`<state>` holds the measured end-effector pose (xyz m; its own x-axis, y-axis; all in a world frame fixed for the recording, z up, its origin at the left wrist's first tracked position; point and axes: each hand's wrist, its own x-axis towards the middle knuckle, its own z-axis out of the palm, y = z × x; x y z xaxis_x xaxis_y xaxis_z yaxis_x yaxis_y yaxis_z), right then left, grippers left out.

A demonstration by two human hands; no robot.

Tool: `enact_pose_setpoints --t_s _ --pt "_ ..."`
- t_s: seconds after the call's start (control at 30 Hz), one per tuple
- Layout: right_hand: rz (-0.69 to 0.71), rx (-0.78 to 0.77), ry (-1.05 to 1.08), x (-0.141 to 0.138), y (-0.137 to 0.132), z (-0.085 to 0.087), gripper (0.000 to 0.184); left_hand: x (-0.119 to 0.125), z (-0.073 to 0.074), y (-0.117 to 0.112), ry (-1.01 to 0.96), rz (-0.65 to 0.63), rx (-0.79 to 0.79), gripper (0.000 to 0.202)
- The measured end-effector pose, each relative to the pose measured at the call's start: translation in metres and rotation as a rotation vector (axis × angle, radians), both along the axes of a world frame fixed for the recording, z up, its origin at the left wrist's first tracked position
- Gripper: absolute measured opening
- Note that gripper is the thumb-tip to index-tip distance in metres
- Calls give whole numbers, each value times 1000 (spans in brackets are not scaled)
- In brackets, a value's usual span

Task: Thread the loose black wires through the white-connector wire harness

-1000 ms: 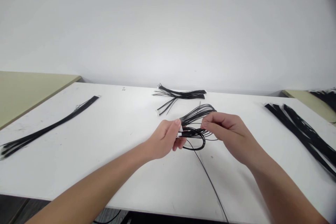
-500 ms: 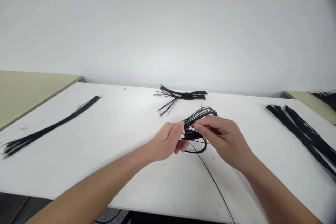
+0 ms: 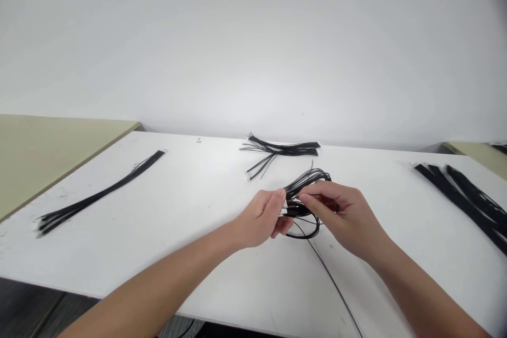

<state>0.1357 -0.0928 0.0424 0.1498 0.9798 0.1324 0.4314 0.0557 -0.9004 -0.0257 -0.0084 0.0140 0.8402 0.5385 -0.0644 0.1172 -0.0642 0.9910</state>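
Observation:
A looped bundle of thin black wires [image 3: 311, 180] is held above the white table between both hands. My left hand [image 3: 264, 217] is closed round its left end, where white connectors [image 3: 284, 209] show beside the thumb and fingers. On the other side my right hand [image 3: 340, 206] pinches with thumb and forefinger at the strands; a thin wire seems to be in the pinch, though the fingers partly hide it. One long loose black wire [image 3: 335, 282] trails from beneath the bundle toward the table's front edge.
On the white table [image 3: 166, 259] lie a splayed group of black cables [image 3: 291, 149] at the back, a long black cable bundle [image 3: 106, 190] at the left, and several thick black cable bundles [image 3: 455, 195] at the right. A yellowish board [image 3: 59, 153] adjoins the left edge. A white wall [image 3: 253, 47] stands behind.
The whole scene has shifted slightly rightward and a little down in view. Both hands keep their hold on the wire bundle, with hardly any difference in their grip.

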Motion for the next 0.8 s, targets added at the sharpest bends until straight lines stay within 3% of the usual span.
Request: enact_pose_setpoints --t_s 0.33,0.4,0.57,0.63,0.7,0.8 --pt "1 4 39 -2 -1 -1 17 0 8 -2 9 12 -63 60" --pt "-58 44 93 -3 -1 0 12 1 10 -1 0 32 -117 62" --pt "-454 354 352 4 2 -5 12 6 10 5 -152 178 -546 55" --pt "-502 418 499 9 6 -9 10 7 10 9 -234 196 -701 51" --pt "-461 334 524 12 10 -13 8 6 11 11 -296 182 -783 49" --pt "-323 122 287 13 11 -17 11 5 12 12 -341 152 -876 47"
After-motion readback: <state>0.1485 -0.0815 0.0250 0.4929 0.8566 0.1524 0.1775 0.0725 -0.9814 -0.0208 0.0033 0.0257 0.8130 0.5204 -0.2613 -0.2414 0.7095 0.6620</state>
